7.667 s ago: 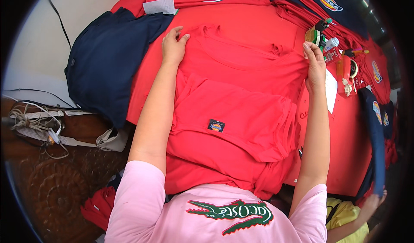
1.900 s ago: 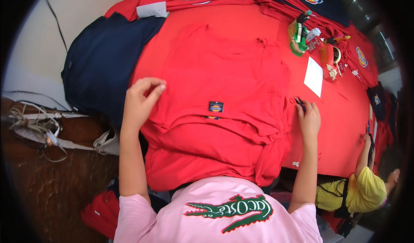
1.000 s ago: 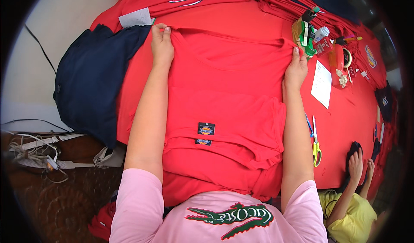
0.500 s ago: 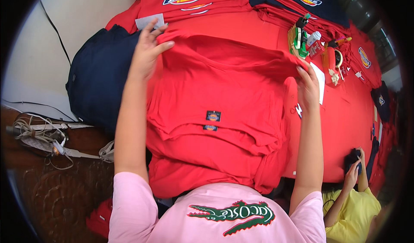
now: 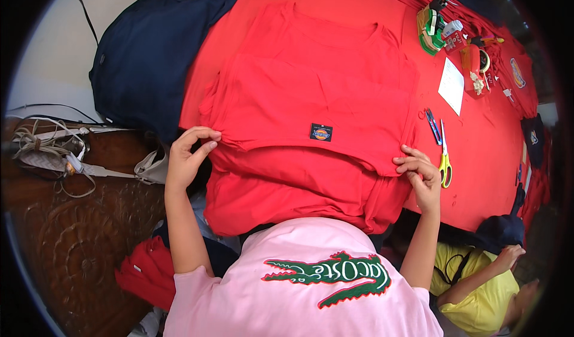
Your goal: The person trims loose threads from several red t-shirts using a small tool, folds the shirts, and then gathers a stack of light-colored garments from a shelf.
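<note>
A red-covered table [image 5: 478,193] is spreading under everything. On it, in front of the person's body, a red shirt [image 5: 263,98] is lying nearly flat, its curved near edge facing the person. It is looking light, soft and limp; lifted by 1 corner, it would probably be sagging and creasing rather than keeping a shape. Nothing about it is suggesting fragility, and its matt knit is probably gripping skin well rather than slipping. The best holds are seeming to be the 2 near corners, where the edge is giving fingers something to pinch and the middle could be pulled taut between them.

A navy garment [image 5: 155,68] is lying to the left, and bunched red cloth [image 5: 287,184] is sitting loosely beneath and before the shirt's near edge. The 2 hands are staying well apart: the left hand [image 5: 190,155] is reaching the left corner with thumb and finger close together, the right hand [image 5: 421,172] is bending its fingers over the right corner. Whether either is pinching firmly, I cannot tell.

Yellow-handled scissors [image 5: 446,171] are lying just beyond the right hand, while a small dark label [image 5: 321,132] is resting face up near the shirt's curved edge.
</note>
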The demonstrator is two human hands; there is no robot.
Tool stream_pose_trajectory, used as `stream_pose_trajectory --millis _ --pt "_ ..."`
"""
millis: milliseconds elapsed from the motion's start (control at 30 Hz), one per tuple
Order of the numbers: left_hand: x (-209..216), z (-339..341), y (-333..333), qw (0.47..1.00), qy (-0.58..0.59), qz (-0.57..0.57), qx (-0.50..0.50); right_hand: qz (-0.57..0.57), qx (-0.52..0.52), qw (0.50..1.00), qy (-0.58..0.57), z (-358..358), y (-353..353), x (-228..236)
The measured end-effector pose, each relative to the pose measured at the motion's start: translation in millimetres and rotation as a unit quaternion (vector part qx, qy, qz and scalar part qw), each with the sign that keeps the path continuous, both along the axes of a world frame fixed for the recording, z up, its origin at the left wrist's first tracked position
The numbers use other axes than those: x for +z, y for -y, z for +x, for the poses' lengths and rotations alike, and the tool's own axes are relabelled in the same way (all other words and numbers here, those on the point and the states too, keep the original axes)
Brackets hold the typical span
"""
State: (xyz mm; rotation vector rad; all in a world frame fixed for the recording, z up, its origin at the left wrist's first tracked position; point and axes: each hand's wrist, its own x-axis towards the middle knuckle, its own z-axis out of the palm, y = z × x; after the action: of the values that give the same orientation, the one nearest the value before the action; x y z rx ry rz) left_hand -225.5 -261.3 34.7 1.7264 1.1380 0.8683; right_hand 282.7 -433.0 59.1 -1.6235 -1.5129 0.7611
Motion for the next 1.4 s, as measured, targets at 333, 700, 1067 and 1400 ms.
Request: stream_pose_trajectory --millis 333,700,1067,1400 --pt "10.3 2.0 -4.9 1.000 0.011 -0.029 -0.006 0.015 -0.022 0.999 -0.020 3.2 1.2 -16.9" --pt "14.6 32.5 11.8 0.976 -0.142 0.163 0.013 0.004 -0.172 0.977 -0.129 35.6 2.4 -20.4" --pt "-1.8 47.8 39.6 0.937 -0.203 0.277 0.065 0.043 -0.223 0.885 0.408 51.9 13.4 -41.2" --pt "17.1 79.6 45.3 0.919 -0.294 0.248 0.092 0.084 -0.246 0.870 0.419 80.4 -60.9 -44.5"
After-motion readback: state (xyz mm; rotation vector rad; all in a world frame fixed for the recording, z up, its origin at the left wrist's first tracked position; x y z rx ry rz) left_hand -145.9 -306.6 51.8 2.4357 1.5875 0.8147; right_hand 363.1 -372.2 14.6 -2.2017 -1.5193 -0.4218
